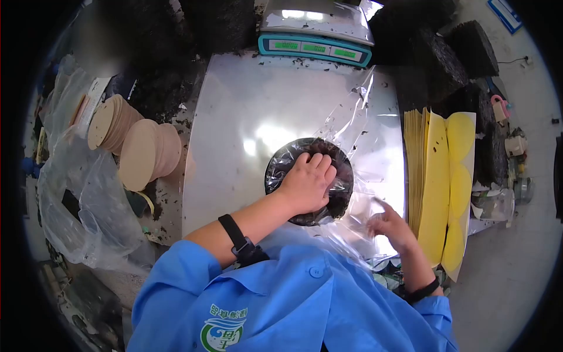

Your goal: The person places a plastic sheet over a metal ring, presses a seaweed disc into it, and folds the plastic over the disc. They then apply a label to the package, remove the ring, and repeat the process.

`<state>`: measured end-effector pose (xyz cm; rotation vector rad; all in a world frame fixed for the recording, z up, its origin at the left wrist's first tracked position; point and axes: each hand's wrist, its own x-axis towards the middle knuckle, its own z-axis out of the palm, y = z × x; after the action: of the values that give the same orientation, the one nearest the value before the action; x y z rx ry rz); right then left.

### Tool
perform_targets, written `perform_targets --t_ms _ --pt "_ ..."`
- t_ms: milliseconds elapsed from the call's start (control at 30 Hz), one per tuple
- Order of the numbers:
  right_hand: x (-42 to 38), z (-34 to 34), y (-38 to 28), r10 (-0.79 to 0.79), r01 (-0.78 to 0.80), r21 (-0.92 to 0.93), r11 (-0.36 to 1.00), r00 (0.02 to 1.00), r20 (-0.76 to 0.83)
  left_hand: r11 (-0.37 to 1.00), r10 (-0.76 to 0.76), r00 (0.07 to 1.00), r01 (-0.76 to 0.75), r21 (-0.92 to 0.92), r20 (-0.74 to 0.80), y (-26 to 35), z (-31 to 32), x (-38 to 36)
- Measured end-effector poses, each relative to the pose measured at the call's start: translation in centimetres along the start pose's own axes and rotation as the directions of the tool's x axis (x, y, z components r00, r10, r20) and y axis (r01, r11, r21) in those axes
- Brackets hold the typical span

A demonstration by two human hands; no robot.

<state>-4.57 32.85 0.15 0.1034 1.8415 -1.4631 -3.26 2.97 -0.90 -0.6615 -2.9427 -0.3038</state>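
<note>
A round, dark disc (282,161) lies on the pale metal work surface (229,117), partly covered by clear plastic film (355,226). My left hand (309,182) rests on top of the disc, its slightly bent fingers apart on the film and dark material; its palm side is hidden. To the right of the disc, my right hand (390,226) is above the film near the surface's right side. Its fingers are smeared by motion, and whether they hold any film cannot be made out.
A scale (316,50) stands at the back. Stacked tan discs (141,152) and a clear plastic bag (94,217) are on the left. Yellow sheets (437,182) stand at the right, near dark blocks (472,50). Dark flakes are scattered about.
</note>
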Motion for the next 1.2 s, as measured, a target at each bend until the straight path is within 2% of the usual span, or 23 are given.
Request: perform_targets --t_ms 33,67,100,200,233,267,300,333,400,433,533,567,633,667,733,767,867,933,967,1033,1100,1133,1200 --pt "-2.0 2.6 -3.2 0.008 -0.039 0.175 0.984 0.985 0.175 1.0 0.001 1.0 -0.001 0.007 0.006 -0.2 -0.2 0.3" --pt "-4.2 3.5 -8.6 -0.151 0.153 0.09 0.984 0.988 -0.037 1.0 0.005 1.0 -0.005 0.028 0.002 -0.1 -0.3 0.3" --pt "-4.7 3.1 -7.3 -0.127 0.13 0.103 0.986 0.991 -0.039 0.999 0.009 1.0 -0.008 0.043 -0.005 0.2 -0.1 0.1" --pt "-2.9 -1.1 -2.6 -0.254 0.565 0.549 0.616 0.802 -0.541 1.0 0.014 0.998 -0.013 0.02 -0.057 0.1 1.1 -0.1" --pt "-2.9 -1.8 3.0 -0.323 0.424 0.22 0.878 0.866 -0.381 1.0 0.01 0.997 -0.01 0.011 -0.082 -0.1 1.3 0.1" --pt "-3.5 -0.2 5.7 -0.127 0.092 -0.15 0.984 0.962 -0.242 1.0 0.012 1.0 -0.012 0.029 -0.017 0.0 0.7 0.1" --pt "-5.0 4.5 2.4 -0.42 0.423 -0.35 0.836 0.903 0.088 1.0 0.009 1.0 -0.009 0.022 0.004 0.0 0.5 -0.1" --pt "-4.7 7.2 -1.0 -0.522 0.661 -0.742 0.112 0.675 0.522 0.999 0.033 0.999 -0.033 -0.007 -0.002 -0.3 0.5 -0.1" --pt "-3.4 10.6 -4.2 -0.563 0.619 -0.783 0.064 0.67 0.484 0.97 0.026 0.996 -0.003 -0.242 0.09 -1.2 -1.4 0.1" --pt "-2.6 10.9 -4.5 -0.569 0.618 -0.784 0.064 0.668 0.48 0.972 0.031 0.996 -0.009 -0.237 0.089 -1.9 -2.6 -0.7" --pt "-0.4 11.7 -4.3 -0.562 0.559 -0.829 0.027 0.694 0.45 0.74 -0.051 0.994 0.105 -0.664 0.1 -2.3 -5.4 -2.6" --pt "-0.6 11.7 -5.0 -0.552 0.562 -0.827 0.025 0.697 0.457 0.842 -0.087 0.995 0.096 -0.531 0.042 -0.5 -4.3 -2.9" --pt "-0.7 11.3 -7.6 -0.259 0.563 -0.799 0.211 0.82 0.51 0.966 -0.145 0.989 0.142 -0.218 0.002 0.7 -1.6 -2.1" --pt "-0.9 10.6 -7.4 -0.254 0.564 -0.8 0.204 0.82 0.513 0.964 -0.151 0.989 0.146 -0.223 -0.003 0.5 -1.7 -1.8" --pt "-2.6 6.7 -5.8 -0.669 0.587 -0.559 0.585 0.739 0.077 0.975 -0.142 0.983 0.159 -0.157 0.113 0.5 -1.7 -1.4" --pt "-2.1 4.0 -3.8 -0.63 0.42 -0.666 0.617 0.77 -0.098 0.971 -0.151 0.982 0.169 -0.166 0.116 0.6 -1.5 -1.2" --pt "4.5 5.1 -2.4 -0.649 0.445 -0.644 0.621 0.754 -0.105 0.99 -0.118 0.975 0.131 -0.06 0.186 0.6 -1.3 -0.7" --pt "8.3 6.4 -5.0 -0.679 0.684 -0.418 0.598 0.709 0.188 0.991 -0.1 0.979 0.114 -0.065 0.177 0.3 -1.1 -0.8" --pt "10.2 6.5 -6.6 -0.635 0.64 -0.076 0.764 0.768 0.086 0.992 -0.081 0.982 0.096 -0.077 0.171 0.3 -1.1 -1.2" --pt "11.0 8.4 -9.4 -0.647 0.637 0.114 0.762 0.754 0.112 0.988 -0.104 0.984 0.119 -0.099 0.141 -0.1 -0.7 -1.1" --pt "9.2 10.1 -10.7 -0.643 0.808 -0.472 0.353 0.576 0.506 0.982 -0.103 0.993 0.094 -0.162 -0.05 -0.2 1.2 -1.8" --pt "8.6 12.0 -11.5 -0.672 0.882 -0.435 0.18 0.434 0.6 0.933 -0.116 0.968 0.182 -0.31 0.222 -0.2 1.8 -1.8" --pt "9.2 12.4 -10.3 -0.756 0.891 -0.425 0.161 0.388 0.527 0.927 -0.098 0.989 0.132 -0.352 0.113 -1.0 0.4 -2.3"
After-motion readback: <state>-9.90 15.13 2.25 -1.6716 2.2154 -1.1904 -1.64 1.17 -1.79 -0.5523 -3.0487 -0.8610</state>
